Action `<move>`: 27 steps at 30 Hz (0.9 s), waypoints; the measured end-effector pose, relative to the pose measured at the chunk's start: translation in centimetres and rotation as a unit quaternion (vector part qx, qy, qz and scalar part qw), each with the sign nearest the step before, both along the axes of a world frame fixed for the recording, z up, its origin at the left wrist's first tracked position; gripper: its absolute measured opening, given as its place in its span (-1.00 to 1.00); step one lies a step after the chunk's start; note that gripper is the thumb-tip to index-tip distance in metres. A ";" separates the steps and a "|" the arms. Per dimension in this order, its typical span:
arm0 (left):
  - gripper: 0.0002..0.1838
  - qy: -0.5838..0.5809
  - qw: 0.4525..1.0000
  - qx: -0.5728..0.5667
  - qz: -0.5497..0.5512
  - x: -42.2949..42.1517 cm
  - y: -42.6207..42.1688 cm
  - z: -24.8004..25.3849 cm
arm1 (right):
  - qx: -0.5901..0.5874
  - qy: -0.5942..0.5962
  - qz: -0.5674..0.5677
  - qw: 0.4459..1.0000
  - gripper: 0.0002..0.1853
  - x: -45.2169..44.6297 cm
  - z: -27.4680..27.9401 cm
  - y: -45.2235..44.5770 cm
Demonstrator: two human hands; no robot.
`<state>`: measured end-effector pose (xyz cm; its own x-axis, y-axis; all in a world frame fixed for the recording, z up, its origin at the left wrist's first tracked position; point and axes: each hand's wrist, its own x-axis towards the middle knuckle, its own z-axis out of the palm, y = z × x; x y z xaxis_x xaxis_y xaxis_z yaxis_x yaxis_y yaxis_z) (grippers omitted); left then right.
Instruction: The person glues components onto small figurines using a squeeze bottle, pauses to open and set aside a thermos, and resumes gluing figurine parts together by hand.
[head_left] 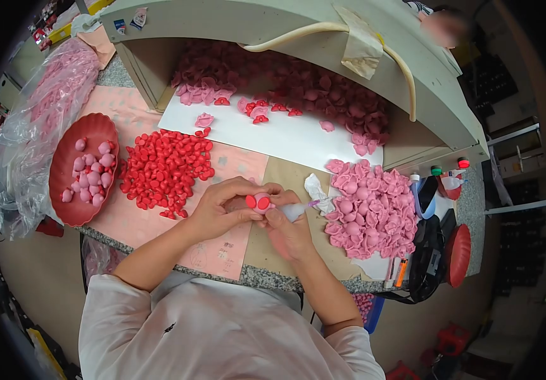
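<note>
My left hand (pixel 225 206) is closed round a small pink piece (pixel 262 201) with red round parts on it, at the middle of the bench. My right hand (pixel 289 231) touches the same piece from the right and has a translucent squeeze bottle (pixel 294 211) with a thin purple tip in its grip. Left of my hands lies a heap of small red pieces (pixel 165 170). On the right is a heap of pink petal-shaped pieces (pixel 374 212). A crumpled white tissue (pixel 315 191) lies between that heap and my right hand.
A red scalloped dish (pixel 64 149) with pink balls stands at the left, beside a clear plastic bag (pixel 16 152). A cabinet (pixel 273 54) over the bench shelters more pink pieces. Pens (pixel 402 272), a black bag (pixel 426 259) and another red dish (pixel 457 256) are at the right.
</note>
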<state>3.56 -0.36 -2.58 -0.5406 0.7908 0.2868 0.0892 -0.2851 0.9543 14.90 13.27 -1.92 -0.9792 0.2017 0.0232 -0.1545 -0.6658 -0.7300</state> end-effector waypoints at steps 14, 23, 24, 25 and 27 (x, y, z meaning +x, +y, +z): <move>-0.56 0.103 0.991 -0.065 0.051 -0.3 1.4 1.9 | 0.059 -0.040 -0.067 0.995 -0.78 -0.7 -1.0 1.1; -0.66 -0.232 0.970 0.002 -0.074 -0.4 0.8 1.3 | 0.327 -0.046 -0.150 0.932 -0.63 -1.0 0.4 1.0; -0.66 -0.232 0.970 0.004 -0.070 -0.2 0.9 1.1 | 0.270 -0.024 -0.157 0.950 -0.66 -1.3 0.0 0.8; -0.66 -0.241 0.968 0.016 -0.075 -0.1 1.2 0.8 | 0.272 -0.023 -0.154 0.950 -0.66 -1.3 -0.3 0.8; -0.66 -0.251 0.964 0.030 -0.081 0.0 1.4 0.6 | 0.230 -0.022 -0.160 0.960 -0.70 -1.2 -0.4 0.8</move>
<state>3.60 1.04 -2.00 -0.4946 0.8664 0.0688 -0.4296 -0.3126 0.8472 13.70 14.07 -2.28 -0.8708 0.4706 0.1420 -0.2593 -0.1943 -0.9461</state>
